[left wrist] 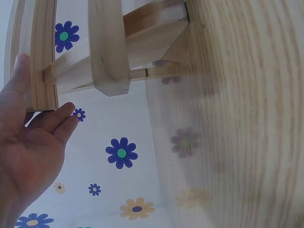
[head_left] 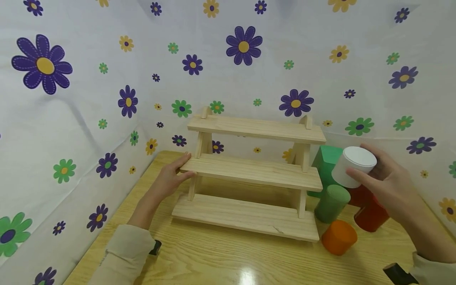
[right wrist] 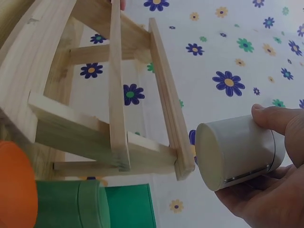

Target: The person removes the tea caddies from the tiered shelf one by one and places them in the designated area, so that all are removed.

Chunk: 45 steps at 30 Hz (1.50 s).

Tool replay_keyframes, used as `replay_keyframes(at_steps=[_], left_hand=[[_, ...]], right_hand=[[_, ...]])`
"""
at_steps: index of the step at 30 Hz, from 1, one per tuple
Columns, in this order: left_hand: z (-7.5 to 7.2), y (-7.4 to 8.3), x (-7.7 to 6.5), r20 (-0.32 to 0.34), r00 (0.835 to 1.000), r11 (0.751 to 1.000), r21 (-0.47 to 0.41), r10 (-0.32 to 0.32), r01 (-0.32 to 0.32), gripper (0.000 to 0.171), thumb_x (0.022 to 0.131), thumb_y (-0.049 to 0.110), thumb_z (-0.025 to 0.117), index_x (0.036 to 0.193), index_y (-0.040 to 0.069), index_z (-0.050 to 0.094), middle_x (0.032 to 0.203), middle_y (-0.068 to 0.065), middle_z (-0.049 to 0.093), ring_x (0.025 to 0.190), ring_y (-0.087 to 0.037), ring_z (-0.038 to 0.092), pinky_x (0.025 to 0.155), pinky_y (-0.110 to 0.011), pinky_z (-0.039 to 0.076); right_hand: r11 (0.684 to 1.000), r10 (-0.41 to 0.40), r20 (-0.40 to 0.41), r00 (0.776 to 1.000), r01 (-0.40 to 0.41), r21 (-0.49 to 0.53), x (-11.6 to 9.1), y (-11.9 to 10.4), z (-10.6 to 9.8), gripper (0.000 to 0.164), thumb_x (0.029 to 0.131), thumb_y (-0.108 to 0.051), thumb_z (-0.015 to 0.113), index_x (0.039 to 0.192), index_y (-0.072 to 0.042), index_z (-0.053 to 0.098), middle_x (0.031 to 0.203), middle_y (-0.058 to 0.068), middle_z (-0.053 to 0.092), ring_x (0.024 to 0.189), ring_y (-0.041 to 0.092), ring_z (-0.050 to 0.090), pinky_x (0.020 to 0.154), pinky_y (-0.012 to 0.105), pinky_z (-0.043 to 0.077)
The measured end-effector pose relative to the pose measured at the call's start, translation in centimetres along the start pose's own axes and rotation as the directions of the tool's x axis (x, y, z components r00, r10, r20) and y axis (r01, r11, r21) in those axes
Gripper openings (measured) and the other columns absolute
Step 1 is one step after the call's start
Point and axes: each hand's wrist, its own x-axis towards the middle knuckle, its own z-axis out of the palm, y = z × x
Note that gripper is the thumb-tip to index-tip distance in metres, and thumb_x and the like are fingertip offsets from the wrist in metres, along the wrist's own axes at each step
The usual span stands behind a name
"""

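Note:
A three-tier wooden display shelf [head_left: 246, 172] stands on the table. My left hand [head_left: 171, 178] grips the left end of its middle board; the left wrist view shows the thumb on one side of the board end and the fingers [left wrist: 54, 123] on the other. Off the shelf's right side, my right hand [head_left: 390, 186] holds a white round canister [head_left: 350, 168] in the air, tilted, thumb on one side and fingers on the other. In the right wrist view the canister [right wrist: 237, 152] is near the top board's end, apart from it.
Right of the shelf stand a dark green canister [head_left: 332, 204], an orange canister [head_left: 339, 238] and a brighter green box [head_left: 325, 158]. Red canisters [head_left: 372, 215] sit partly behind my right hand. Flower-printed cloth [head_left: 270, 71] hangs behind and to the left of the wooden table [head_left: 213, 257].

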Motion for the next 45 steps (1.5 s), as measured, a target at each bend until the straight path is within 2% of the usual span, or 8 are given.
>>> replay_keyframes(at_steps=[5,14,22,30,36,38,43,45], left_hand=[[0.1,0.0,0.1,0.001,1.0,1.0,-0.015,0.012,-0.012,0.082,0.097,0.038,0.071,0.162,0.006,0.031,0.169,-0.01,0.022,0.155,-0.032,0.023,0.121,-0.046,0.031],[0.3,0.3,0.0,-0.006,1.0,1.0,-0.021,0.014,-0.015,0.08,0.097,0.033,0.072,0.161,0.007,0.033,0.168,-0.012,0.024,0.154,-0.032,0.024,0.121,-0.046,0.03],[0.2,0.3,-0.1,-0.004,1.0,1.0,-0.023,0.004,-0.004,0.079,0.098,0.03,0.072,0.162,0.008,0.032,0.169,-0.013,0.022,0.154,-0.033,0.024,0.121,-0.047,0.031],[0.1,0.3,-0.1,-0.008,1.0,1.0,-0.025,0.008,-0.008,0.079,0.098,0.031,0.072,0.162,0.007,0.032,0.169,-0.012,0.022,0.154,-0.033,0.024,0.121,-0.047,0.032],[0.1,0.3,0.0,-0.01,1.0,1.0,-0.025,0.019,-0.019,0.079,0.098,0.03,0.072,0.161,0.005,0.032,0.169,-0.011,0.023,0.154,-0.033,0.024,0.121,-0.046,0.031],[0.1,0.2,0.0,-0.012,1.0,0.999,-0.027,0.02,-0.02,0.079,0.098,0.029,0.072,0.161,0.005,0.032,0.168,-0.012,0.023,0.154,-0.033,0.024,0.121,-0.047,0.032],[0.1,0.0,0.0,-0.014,1.0,0.999,-0.029,0.023,-0.024,0.078,0.098,0.029,0.072,0.161,0.005,0.033,0.168,-0.014,0.024,0.154,-0.033,0.025,0.121,-0.047,0.031],[0.1,0.0,0.0,-0.014,1.0,0.999,-0.029,0.019,-0.019,0.079,0.098,0.03,0.072,0.161,0.006,0.032,0.168,-0.013,0.024,0.154,-0.033,0.025,0.121,-0.047,0.031]], right_hand=[[1.0,0.009,0.003,1.0,-0.009,-0.006,-1.2,1.2,-0.9,0.067,0.099,-0.004,0.07,0.158,-0.014,0.04,0.139,-0.001,0.05,0.111,-0.003,0.055,0.086,0.004,0.048],[0.988,0.118,-0.038,0.992,-0.121,-0.095,-3.2,3.6,-2.5,0.069,0.1,-0.015,0.072,0.158,-0.01,0.035,0.135,0.007,0.049,0.103,-0.006,0.051,0.077,0.001,0.047],[0.993,0.094,-0.083,0.992,-0.099,-0.063,-4.8,5.2,-3.3,0.066,0.099,-0.002,0.069,0.155,-0.021,0.039,0.128,-0.019,0.046,0.104,-0.008,0.049,0.078,-0.001,0.044],[0.975,0.163,-0.171,0.972,-0.185,-0.122,-6.3,7.3,-4.2,0.073,0.102,-0.01,0.067,0.162,-0.025,0.029,0.139,-0.018,0.043,0.113,-0.011,0.042,0.097,0.001,0.033],[0.972,0.135,-0.224,0.965,-0.173,-0.159,-6.4,8.9,-5.5,0.064,0.098,-0.007,0.071,0.153,-0.025,0.043,0.114,-0.037,0.042,0.096,-0.021,0.041,0.081,-0.004,0.037],[0.968,0.121,-0.216,0.969,-0.163,-0.19,-6.4,9.2,-5.8,0.06,0.099,-0.007,0.07,0.15,-0.026,0.046,0.111,-0.038,0.041,0.093,-0.022,0.04,0.075,-0.005,0.037],[0.973,0.109,-0.229,0.967,-0.151,-0.174,-6.6,9.6,-6.4,0.061,0.097,0.0,0.071,0.129,-0.045,0.045,0.102,-0.037,0.043,0.086,-0.025,0.04,0.064,-0.004,0.038],[0.966,0.122,-0.234,0.965,-0.17,-0.197,-6.9,9.6,-6.3,0.058,0.097,-0.002,0.071,0.128,-0.044,0.045,0.102,-0.037,0.041,0.085,-0.025,0.039,0.064,-0.004,0.038]])
